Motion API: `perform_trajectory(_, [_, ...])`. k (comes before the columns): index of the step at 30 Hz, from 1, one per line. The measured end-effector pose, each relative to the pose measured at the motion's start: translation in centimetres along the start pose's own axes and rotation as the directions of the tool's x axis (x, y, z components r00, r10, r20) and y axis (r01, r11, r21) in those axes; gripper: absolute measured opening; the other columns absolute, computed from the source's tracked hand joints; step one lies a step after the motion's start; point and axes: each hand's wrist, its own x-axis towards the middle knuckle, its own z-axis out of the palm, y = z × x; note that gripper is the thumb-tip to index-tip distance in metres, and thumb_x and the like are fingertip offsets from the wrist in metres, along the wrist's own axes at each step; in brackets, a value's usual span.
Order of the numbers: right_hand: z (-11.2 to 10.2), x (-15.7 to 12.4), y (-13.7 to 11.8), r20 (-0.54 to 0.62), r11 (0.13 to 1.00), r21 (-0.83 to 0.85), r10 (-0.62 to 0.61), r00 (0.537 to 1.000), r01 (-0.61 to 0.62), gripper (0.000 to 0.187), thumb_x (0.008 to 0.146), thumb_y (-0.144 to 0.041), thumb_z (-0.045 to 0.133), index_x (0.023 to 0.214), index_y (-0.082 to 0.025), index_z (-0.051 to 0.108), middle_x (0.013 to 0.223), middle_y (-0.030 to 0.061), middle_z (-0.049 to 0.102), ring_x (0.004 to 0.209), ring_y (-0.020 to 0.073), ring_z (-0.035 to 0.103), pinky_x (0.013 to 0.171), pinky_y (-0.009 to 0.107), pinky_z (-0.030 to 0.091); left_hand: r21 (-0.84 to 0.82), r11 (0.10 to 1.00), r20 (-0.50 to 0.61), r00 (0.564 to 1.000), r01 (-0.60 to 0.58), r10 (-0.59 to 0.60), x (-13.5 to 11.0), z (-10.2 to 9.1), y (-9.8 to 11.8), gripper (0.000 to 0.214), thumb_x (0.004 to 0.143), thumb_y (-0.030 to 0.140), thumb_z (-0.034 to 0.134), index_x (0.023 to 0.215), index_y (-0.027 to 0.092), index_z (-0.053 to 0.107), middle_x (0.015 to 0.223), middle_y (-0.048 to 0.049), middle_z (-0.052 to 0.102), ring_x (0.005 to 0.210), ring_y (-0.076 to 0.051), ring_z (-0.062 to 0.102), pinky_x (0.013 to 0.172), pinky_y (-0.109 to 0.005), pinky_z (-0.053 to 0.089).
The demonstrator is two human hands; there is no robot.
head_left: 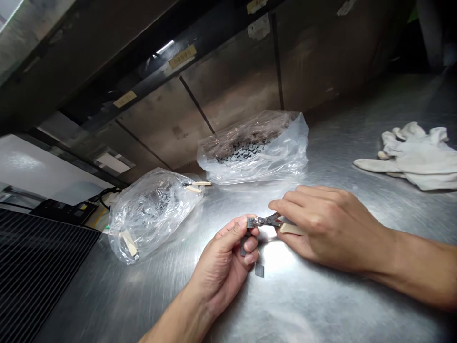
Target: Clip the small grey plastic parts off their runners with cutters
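Between thumb and fingers, my left hand point(228, 259) pinches a small dark grey ribbed piece point(250, 222). Another dark grey piece point(243, 245) rests against the curled fingers of that hand. My right hand point(317, 224) is wrapped round the pale handles of a pair of cutting pliers point(267, 221). Their jaws point left and meet the edge of the ribbed piece; whether they have closed on it I cannot tell. Just below my left fingertips, a loose grey piece point(259, 271) lies on the metal table point(314, 309).
Behind my hands stands a clear plastic bag point(285, 159) of many small grey pieces. To the left lies another clear bag point(153, 233), with pale-handled tools point(129, 243) at its edges. White gloves point(421, 159) lie at the right. A metal wall point(228, 100) closes off the back.
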Motion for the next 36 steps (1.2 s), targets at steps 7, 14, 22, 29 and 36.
perform_trajectory(7, [0.08, 0.07, -0.43, 0.017, 1.000, -0.002, 0.009, 1.000, -0.009, 0.017, 0.080, -0.019, 0.062, 0.094, -0.018, 0.072, 0.075, 0.0005, 0.062, 0.070, 0.0218, 0.056, 0.066, 0.036, 0.030, 0.015, 1.000, -0.020, 1.000, -0.011, 0.011, 0.05, 0.09, -0.06, 0.021, 0.079, 0.020, 0.085, 0.093, 0.006, 0.076, 0.074, -0.0030, 0.060, 0.059, -0.005, 0.048, 0.050, -0.015, 0.041])
perform_trajectory(14, [-0.18, 0.23, -0.48, 0.002, 0.998, -0.060, -0.031, 1.000, 0.031, 0.010, 0.080, -0.017, 0.058, 0.083, -0.019, 0.067, 0.072, 0.0010, 0.059, 0.068, 0.0220, 0.054, 0.065, 0.036, 0.029, 0.025, 0.999, -0.031, 0.999, -0.024, 0.025, -0.05, 0.10, -0.10, 0.023, 0.077, 0.021, 0.087, 0.091, 0.006, 0.076, 0.073, -0.0021, 0.058, 0.059, -0.005, 0.047, 0.049, -0.014, 0.041])
perform_trajectory(22, [-0.20, 0.08, -0.60, -0.001, 0.997, -0.073, -0.027, 1.000, 0.027, 0.004, 0.077, -0.018, 0.065, 0.081, -0.020, 0.065, 0.070, -0.0009, 0.059, 0.065, 0.0206, 0.054, 0.064, 0.035, 0.029, 0.026, 0.999, -0.036, 0.999, -0.034, 0.034, 0.11, 0.10, -0.14, 0.020, 0.078, 0.019, 0.086, 0.090, 0.005, 0.076, 0.073, -0.0025, 0.059, 0.058, -0.005, 0.047, 0.048, -0.014, 0.041])
perform_trajectory(29, [-0.34, 0.00, -0.74, 0.011, 0.994, -0.100, -0.050, 0.999, 0.051, 0.005, 0.079, -0.016, 0.063, 0.076, -0.021, 0.062, 0.067, -0.0007, 0.058, 0.060, 0.0197, 0.055, 0.059, 0.035, 0.028, 0.026, 0.999, -0.029, 0.999, -0.035, 0.035, 0.05, 0.12, -0.12, 0.018, 0.081, 0.019, 0.083, 0.088, 0.005, 0.076, 0.073, -0.0027, 0.059, 0.058, -0.004, 0.046, 0.049, -0.014, 0.041])
perform_trajectory(36, [0.15, -0.10, -0.16, 0.095, 0.989, 0.072, 0.126, 0.988, -0.133, 0.006, 0.085, -0.020, 0.061, 0.082, -0.020, 0.066, 0.072, -0.0010, 0.065, 0.064, 0.0187, 0.061, 0.060, 0.035, 0.030, 0.035, 0.999, -0.019, 0.999, -0.035, 0.035, -0.07, 0.04, -0.09, 0.012, 0.084, 0.018, 0.080, 0.087, 0.007, 0.074, 0.078, -0.0043, 0.062, 0.058, -0.005, 0.047, 0.049, -0.015, 0.041])
